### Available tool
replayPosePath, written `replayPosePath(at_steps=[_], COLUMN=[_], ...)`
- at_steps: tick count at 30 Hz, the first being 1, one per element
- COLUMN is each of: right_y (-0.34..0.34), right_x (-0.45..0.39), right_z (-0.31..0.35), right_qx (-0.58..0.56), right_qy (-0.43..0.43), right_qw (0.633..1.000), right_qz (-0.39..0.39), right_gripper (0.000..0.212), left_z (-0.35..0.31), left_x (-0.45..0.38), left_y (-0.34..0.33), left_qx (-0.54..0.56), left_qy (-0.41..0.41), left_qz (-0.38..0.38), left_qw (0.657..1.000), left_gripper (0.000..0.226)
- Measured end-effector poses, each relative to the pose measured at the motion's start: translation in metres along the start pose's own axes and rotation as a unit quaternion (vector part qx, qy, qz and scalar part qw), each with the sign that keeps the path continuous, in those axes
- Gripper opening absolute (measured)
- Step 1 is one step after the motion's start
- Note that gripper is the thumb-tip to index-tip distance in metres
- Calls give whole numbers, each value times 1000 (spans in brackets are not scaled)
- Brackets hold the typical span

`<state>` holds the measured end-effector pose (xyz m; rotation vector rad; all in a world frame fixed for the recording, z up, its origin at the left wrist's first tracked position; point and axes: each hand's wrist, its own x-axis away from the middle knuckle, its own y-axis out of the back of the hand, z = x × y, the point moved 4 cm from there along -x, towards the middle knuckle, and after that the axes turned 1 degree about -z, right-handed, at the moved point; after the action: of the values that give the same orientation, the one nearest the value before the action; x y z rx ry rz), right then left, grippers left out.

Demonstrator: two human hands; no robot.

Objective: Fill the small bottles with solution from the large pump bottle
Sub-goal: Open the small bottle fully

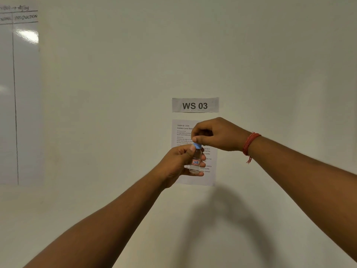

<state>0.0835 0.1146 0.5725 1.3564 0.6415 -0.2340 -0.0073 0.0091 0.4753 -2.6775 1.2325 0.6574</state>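
**newbie_lab:** Twisting the blue cap point(197, 146) on this small bottle point(195, 161) right now, any tips?

**pumpguy:** Looks fine. Your left hand point(178, 163) is wrapping its grip around the glass, holding it upright in mid-air in front of the wall sheet point(184, 130). Your right hand point(214, 135) is coming down from above, fingertips pinching the cap, wrist bent. I'm guessing you're unscrewing it. Keep the bottle steady and turn only the cap, so nothing's spilling.
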Motion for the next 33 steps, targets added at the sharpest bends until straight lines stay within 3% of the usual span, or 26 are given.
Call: replayPosePath(at_steps=[5,11,16,22,33], right_y=[-2,0,3,4,3], right_x=[-3,-4,-4,-5,-6], right_z=[-1,4,7,6,11], right_qx=[13,8,2,10,16], right_qy=[-13,-8,-3,-28,-26], right_qw=[1000,1000,1000,999,999], right_qz=[-12,-2,6,-45,-30], right_gripper=[19,14,8,20,4], left_z=[-1,-4,-6,-4,-1], left_x=[-1,1,2,2,4], left_y=[0,1,2,5,2], left_qx=[5,7,9,5,6], left_qy=[2,4,-1,5,3], left_qz=[-5,-7,0,-11,-1], left_qw=[1000,1000,1000,1000,1000], left_gripper=[43,42,56,40,54])
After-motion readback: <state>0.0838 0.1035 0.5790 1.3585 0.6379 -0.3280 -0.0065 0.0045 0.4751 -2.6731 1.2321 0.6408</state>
